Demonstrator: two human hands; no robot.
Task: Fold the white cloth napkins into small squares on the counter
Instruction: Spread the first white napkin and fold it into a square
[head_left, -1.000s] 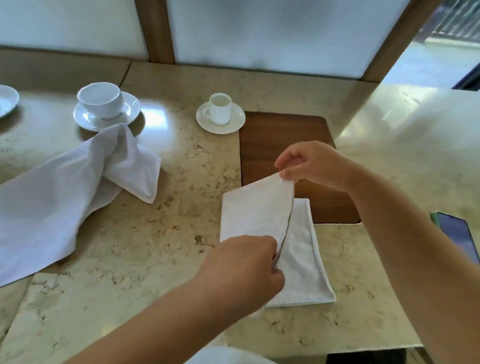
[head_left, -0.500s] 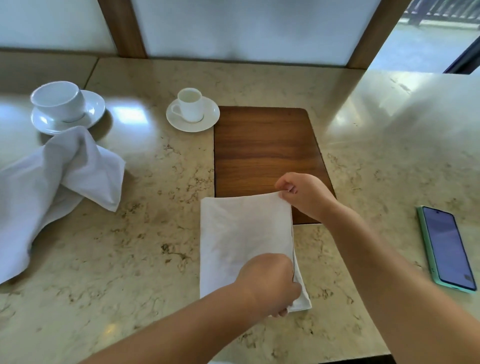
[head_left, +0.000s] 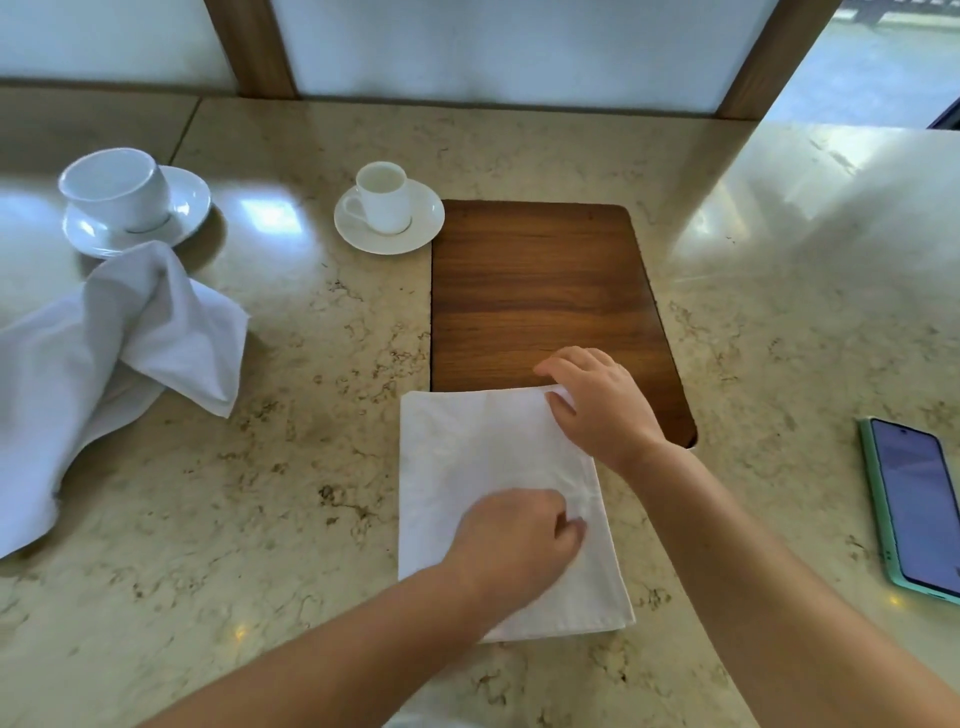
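The napkin (head_left: 483, 467), light, limp and apt to slide on the counter (head_left: 311, 364), lies folded under both hands: right hand (head_left: 597, 405) pinching its far corner, left hand (head_left: 514, 540) pinching cloth nearer, so corners suit gripping.

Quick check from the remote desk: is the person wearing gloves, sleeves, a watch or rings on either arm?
Nothing worn that shows. The left hand and right hand are bare, without gloves. Both forearms are uncovered to the picture's edge: no sleeves, watch or bracelet. No rings on the visible fingers.
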